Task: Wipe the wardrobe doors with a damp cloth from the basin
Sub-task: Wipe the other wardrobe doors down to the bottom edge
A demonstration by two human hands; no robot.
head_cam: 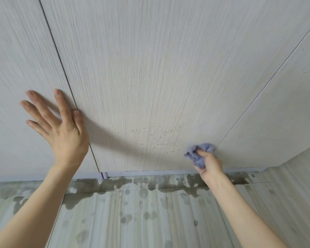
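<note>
A person's right hand grips a crumpled purple cloth against the lower part of the middle wardrobe door, near its right edge. The left hand, fingers spread and straight, rests flat on the neighbouring door beside the seam. Dark wet patches mark the tiled floor below.

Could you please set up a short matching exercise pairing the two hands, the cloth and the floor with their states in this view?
Things:
1. left hand
2. right hand
3. cloth
4. floor

States:
A. bunched up, bluish purple
B. fingers spread, resting against the wardrobe door
C. blotched with wet patches
D. gripping the cloth low on the door

Pairs: 1-B, 2-D, 3-A, 4-C
</note>
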